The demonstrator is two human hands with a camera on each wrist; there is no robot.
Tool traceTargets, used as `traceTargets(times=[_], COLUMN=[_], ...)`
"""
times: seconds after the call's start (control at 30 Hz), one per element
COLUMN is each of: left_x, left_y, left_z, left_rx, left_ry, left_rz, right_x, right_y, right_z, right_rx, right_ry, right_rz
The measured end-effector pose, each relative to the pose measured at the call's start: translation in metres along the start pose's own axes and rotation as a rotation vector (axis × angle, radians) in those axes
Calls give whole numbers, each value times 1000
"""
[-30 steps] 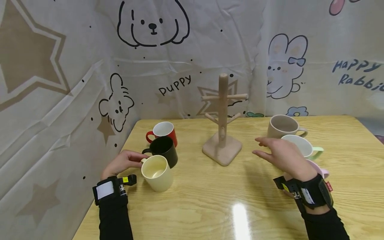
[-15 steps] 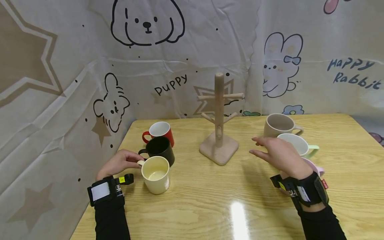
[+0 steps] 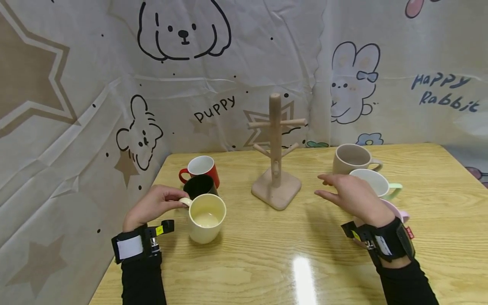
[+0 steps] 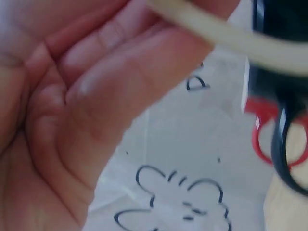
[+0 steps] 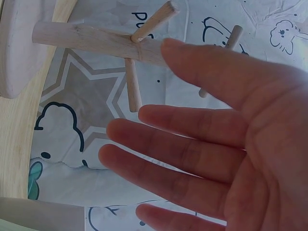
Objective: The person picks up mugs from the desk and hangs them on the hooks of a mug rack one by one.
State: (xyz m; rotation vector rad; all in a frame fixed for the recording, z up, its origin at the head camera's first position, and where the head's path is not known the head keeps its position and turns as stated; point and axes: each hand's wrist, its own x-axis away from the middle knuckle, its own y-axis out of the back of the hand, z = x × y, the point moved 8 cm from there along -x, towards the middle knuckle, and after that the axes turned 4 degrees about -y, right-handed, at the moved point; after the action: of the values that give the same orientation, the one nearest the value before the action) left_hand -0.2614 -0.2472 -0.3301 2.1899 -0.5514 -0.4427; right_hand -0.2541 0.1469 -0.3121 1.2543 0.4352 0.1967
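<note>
My left hand [image 3: 156,205] pinches the handle of a pale yellow mug [image 3: 206,233], whose rim tips toward me in the head view. In the left wrist view the handle [image 4: 231,43] runs blurred from between thumb and fingers. Behind that mug are a black mug [image 3: 199,186], partly covered by it, and a red mug [image 3: 212,173] with a white inside. My right hand [image 3: 356,197], fingers straight and spread, hovers beside a white mug with a mint-green handle [image 3: 375,181] and partly hides a pink mug [image 3: 394,208]. Nothing lies within its fingers [image 5: 178,149].
A wooden mug tree [image 3: 275,140] with bare pegs stands mid-table toward the back, between the two groups of mugs. A beige mug [image 3: 340,163] is at the back right. A printed cloth [image 3: 213,76] hangs behind and along the left of the wooden table [image 3: 251,262].
The yellow mug has shifted right and up a little with my left hand, now overlapping more of the black mug. My right hand keeps its pose; the head view has turned slightly.
</note>
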Motion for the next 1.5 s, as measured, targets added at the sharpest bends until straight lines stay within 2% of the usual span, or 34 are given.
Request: traceTargets(times=[0.1, 0.27, 0.47, 0.6, 0.87, 1.07, 1.5], left_x=[-1, -4, -18, -29, -50, -59, -80], left_y=[4, 7, 1, -6, -19, -28, -44], left_z=[-7, -15, -30, -39, -57, -66, -86], left_rx=[12, 21, 85, 86, 118, 138, 202], left_ry=[-10, 27, 50, 63, 44, 69, 43], left_rz=[-44, -126, -201, -198, -190, -209, -193], right_x=[0, -1, -1, -1, 0, -1, -2], right_y=[0, 0, -1, -2, -3, -3, -4], right_z=[1, 1, 1, 1, 1, 2, -3], right_rx=[5, 5, 0, -8, -17, -8, -10], right_ry=[1, -1, 4, 3, 1, 7, -10], right_rz=[0, 2, -4, -8, -1, -2, 7])
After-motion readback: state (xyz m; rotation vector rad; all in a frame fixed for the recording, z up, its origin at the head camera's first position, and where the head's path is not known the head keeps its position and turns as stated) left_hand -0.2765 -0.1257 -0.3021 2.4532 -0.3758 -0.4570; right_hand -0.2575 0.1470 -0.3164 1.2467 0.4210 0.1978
